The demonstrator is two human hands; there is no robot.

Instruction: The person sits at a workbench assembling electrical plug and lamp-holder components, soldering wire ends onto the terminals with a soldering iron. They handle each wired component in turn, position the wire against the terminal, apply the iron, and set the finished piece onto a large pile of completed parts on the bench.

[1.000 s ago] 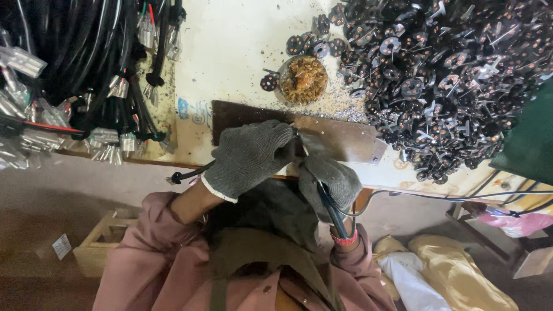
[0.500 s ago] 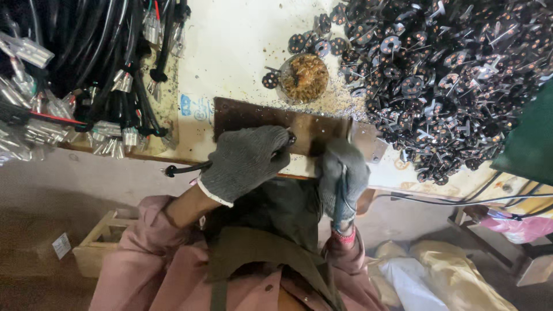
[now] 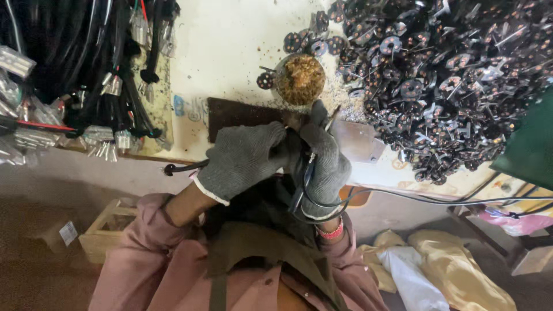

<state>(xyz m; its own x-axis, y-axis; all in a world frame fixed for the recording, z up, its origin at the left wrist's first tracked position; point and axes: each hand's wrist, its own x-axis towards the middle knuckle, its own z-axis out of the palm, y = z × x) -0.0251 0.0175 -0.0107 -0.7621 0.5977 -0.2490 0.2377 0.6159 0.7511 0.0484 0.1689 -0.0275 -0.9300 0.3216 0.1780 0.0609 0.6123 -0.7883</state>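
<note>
Up close, knit-gloved right hand around thin soldering iron.

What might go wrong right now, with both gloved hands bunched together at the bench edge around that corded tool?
1. The right hand holds a corded pen-like tool with its tip close to the left hand; if hot, it may scorch the glove.
2. The tool's black cord loops off the bench edge and may snag.
3. The small bowl sits just beyond the tip, beside the pile of dark discs; a nudge may spill it.
</note>
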